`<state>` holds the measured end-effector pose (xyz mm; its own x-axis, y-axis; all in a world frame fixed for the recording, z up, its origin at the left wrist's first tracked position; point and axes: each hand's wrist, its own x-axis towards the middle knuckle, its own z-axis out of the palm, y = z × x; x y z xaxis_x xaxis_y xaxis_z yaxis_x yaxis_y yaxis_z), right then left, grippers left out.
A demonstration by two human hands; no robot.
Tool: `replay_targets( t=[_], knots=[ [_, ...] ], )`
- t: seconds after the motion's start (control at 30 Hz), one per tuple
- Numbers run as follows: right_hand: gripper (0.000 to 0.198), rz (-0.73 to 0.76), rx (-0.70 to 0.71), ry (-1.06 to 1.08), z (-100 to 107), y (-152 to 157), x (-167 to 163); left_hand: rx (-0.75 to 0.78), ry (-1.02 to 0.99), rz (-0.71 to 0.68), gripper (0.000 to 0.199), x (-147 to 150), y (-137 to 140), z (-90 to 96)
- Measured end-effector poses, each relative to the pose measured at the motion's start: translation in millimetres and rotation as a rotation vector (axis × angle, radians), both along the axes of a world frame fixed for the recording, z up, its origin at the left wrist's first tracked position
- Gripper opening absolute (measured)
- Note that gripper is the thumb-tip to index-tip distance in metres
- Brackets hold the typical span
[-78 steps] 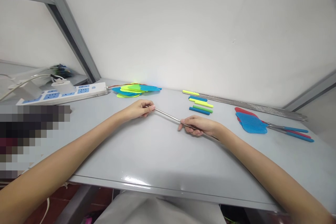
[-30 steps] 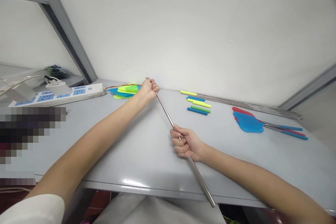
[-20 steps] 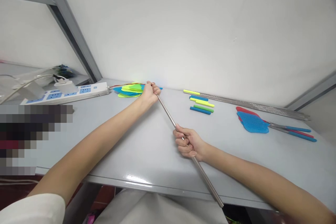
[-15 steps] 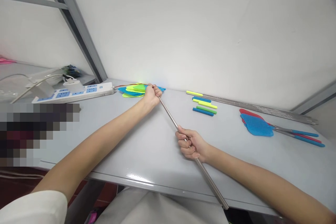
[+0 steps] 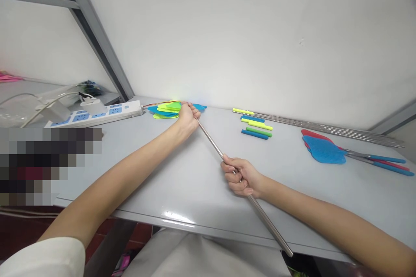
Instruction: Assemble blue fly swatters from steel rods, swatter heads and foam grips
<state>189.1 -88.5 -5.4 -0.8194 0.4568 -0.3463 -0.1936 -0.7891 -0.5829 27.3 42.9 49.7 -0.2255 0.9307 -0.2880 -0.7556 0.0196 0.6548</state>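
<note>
- Beyond the left hand, partly screened by it: pile of yellow-green and blue fly-swatter heads.
- Left of that hand: white power strip, plugs inserted.
- Beyond the right hand: short yellow, green and blue handle grips; behind them, thin metal rods.
- Farther right: fly swatters, blue atop red.
- Running from left hand through right hand: one steel tube, slanted, near end past the table edge.
- Left fingers curled about its far end, tip hidden; right fingers wrapped round its middle.
- Left of the left forearm: pixelated patch, contents unreadable.
- Versus 2.6 s ago: left hand farther forward, tube steeper, more showing below the right hand.
</note>
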Motion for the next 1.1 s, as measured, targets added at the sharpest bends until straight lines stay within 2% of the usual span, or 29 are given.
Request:
replay_targets(
  t=[0.37,0.63,0.87,1.1],
  knots=[
    [0.036,-0.008,0.001,-0.053,2.5,-0.7,-1.4,-0.083,0.123,0.136,0.036,2.1,-4.1,-3.5],
    [0.034,-0.026,-0.101,-0.086,2.9,1.7,-2.5,-0.143,0.094,0.095,0.032,12.4,-9.0,-30.7],
    [0.033,0.003,-0.126,-0.036,0.2,4.5,-0.7,-0.126,0.012,0.057,0.031,8.2,-12.1,-33.8],
    [0.034,0.093,-0.153,0.045,-1.4,9.3,1.8,-0.123,-0.056,0.027,0.028,4.8,-12.7,-35.7]
  ],
)
